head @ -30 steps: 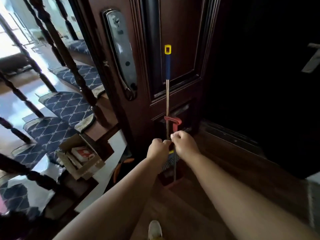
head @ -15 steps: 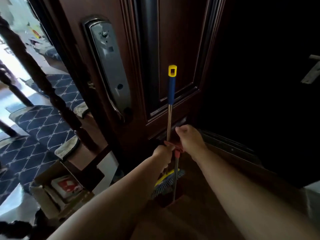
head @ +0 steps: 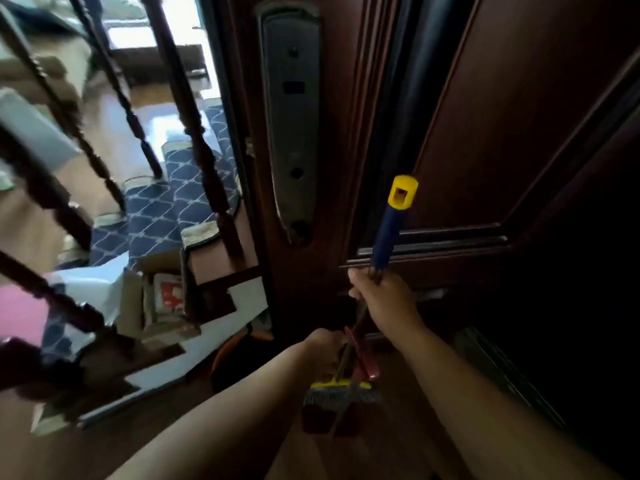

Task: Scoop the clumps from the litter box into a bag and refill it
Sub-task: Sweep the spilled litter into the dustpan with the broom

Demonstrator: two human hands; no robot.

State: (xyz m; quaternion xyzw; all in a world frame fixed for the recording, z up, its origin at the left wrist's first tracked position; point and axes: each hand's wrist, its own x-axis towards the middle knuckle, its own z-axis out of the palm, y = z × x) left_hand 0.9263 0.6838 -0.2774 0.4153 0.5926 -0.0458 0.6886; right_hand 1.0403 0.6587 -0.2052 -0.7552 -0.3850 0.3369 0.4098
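Observation:
A broom [head: 389,233] with a blue grip and yellow cap leans in front of a dark wooden door. Its yellow and grey brush head [head: 341,393] hangs low, over a dark red dustpan [head: 318,419]. My right hand [head: 384,296] is shut on the broom's metal pole just below the blue grip. My left hand [head: 325,348] is closed lower down at the red handle [head: 360,355] of the dustpan, beside the pole. No litter box, bag or litter is in view.
The door [head: 485,133] with a long metal lock plate [head: 291,123] fills the middle and right. Left of it are dark stair balusters [head: 194,126], blue patterned stair mats [head: 162,209] and an open cardboard box [head: 156,299] on the floor.
The broom has been lifted and tilted to the right. My right hand has slid up the pole and my left hand has dropped lower. The view has swung left toward the stairs.

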